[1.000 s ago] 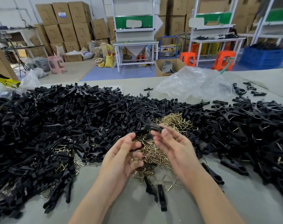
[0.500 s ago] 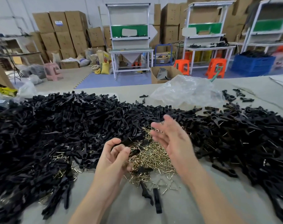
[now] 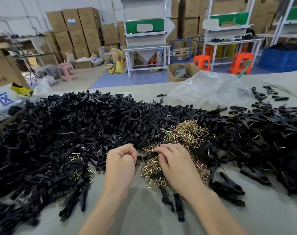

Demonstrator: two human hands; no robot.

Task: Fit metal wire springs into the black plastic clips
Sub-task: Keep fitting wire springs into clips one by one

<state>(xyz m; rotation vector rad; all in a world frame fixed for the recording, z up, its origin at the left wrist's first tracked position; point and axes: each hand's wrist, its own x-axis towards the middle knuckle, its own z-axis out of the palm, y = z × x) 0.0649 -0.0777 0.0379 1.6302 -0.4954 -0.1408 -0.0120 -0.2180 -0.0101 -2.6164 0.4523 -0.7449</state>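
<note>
A heap of brass-coloured wire springs (image 3: pixel 186 133) lies in the middle of the grey table, ringed by a huge pile of black plastic clips (image 3: pixel 76 129). My left hand (image 3: pixel 121 158) is curled into a fist just left of the springs; what it holds is hidden by its fingers. My right hand (image 3: pixel 173 160) reaches down onto the near part of the spring heap, its fingertips pinching a black clip (image 3: pixel 149 156) that lies between the two hands. Two loose clips (image 3: pixel 178 206) rest on the table below my right wrist.
A crumpled clear plastic bag (image 3: pixel 210 87) sits at the table's far side. More black clips (image 3: pixel 263 133) cover the right half. A cardboard box (image 3: pixel 1 72) stands at the far left. Bare grey table (image 3: pixel 144 217) shows between my forearms.
My right hand, raised and open half a second ago, has come down onto the springs and taken a black clip. My left hand has curled tighter and moved toward it.
</note>
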